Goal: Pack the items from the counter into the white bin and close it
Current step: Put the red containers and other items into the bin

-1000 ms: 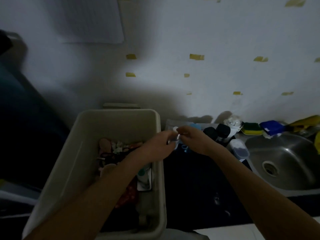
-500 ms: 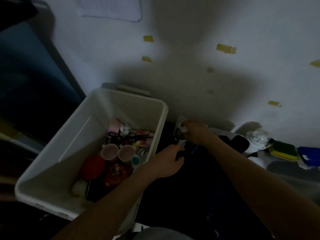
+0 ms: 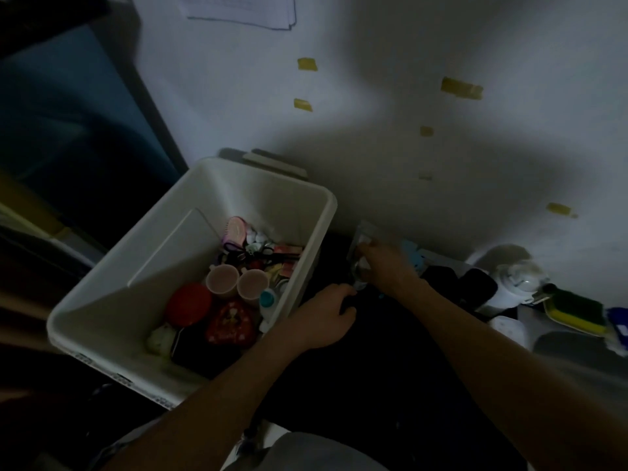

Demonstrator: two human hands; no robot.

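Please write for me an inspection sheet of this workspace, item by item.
Surface: dark counter, dim, detail hard to see.
Job's things: white bin open, holding pink cups, red heart tin, pink hairbrush; clear packet against the wall.
Clutter: sponge, white container at right.
Hands: right hand grips the clear packet; left hand curled on counter, hold unclear.
Cables: nothing seen.
Surroundings: white wall with yellow tape pieces.

We read no legible text here, sheets of paper (image 3: 241, 10) show faint print too blurred for us, labels inside the white bin (image 3: 163, 253) too dim.
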